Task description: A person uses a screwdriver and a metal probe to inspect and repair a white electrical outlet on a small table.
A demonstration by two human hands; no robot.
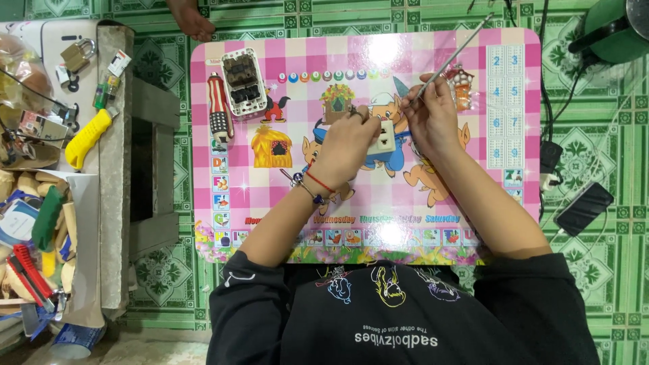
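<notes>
My left hand (348, 142) grips a small white wall socket (384, 138) and holds it on a pink checked cartoon tabletop (514, 203). My right hand (433, 115) pinches a long thin metal screwdriver (456, 54) whose shaft slants up to the right, its tip down at the socket. The two hands touch over the socket. A bead bracelet and a red thread circle my left wrist.
On the table's left lie a white socket frame with dark inserts (243, 81) and a red-and-white striped tool (218, 111). Someone's foot (193, 20) is beyond the table. A cluttered bench with a yellow-handled tool (84, 138) and padlock (78, 54) stands left. A phone (583, 208) lies right.
</notes>
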